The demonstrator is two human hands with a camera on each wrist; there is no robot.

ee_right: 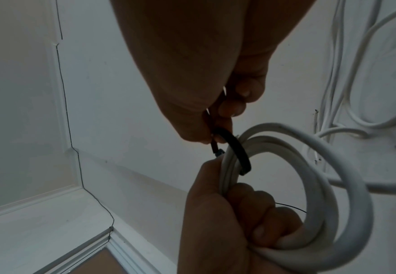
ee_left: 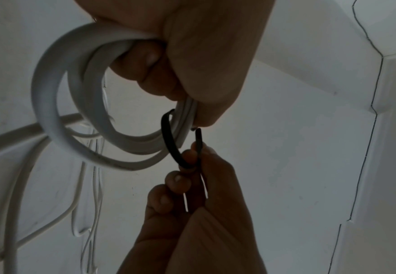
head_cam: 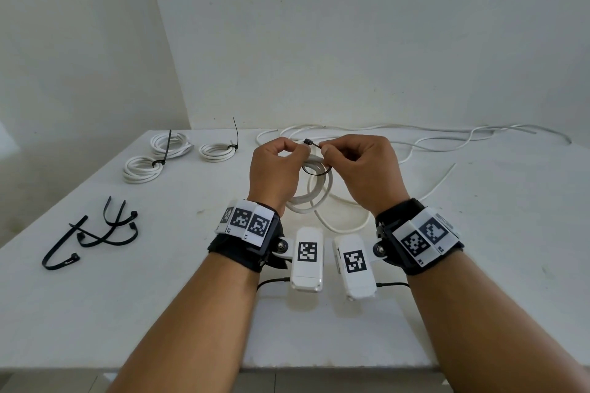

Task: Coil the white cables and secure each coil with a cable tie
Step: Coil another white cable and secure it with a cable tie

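A coil of white cable hangs just above the table, held at its top by my left hand. The left fingers curl round the bundled turns. A black cable tie loops under the coil's strands. Its square head sits at my left fingertips. My right hand pinches the tie's tail between thumb and forefinger, the tip right at the head. The cable's free end trails onto the table toward me.
Three tied coils lie at the back left. Several spare black ties lie at the left. Loose white cables sprawl across the back right. A white wall stands behind the table.
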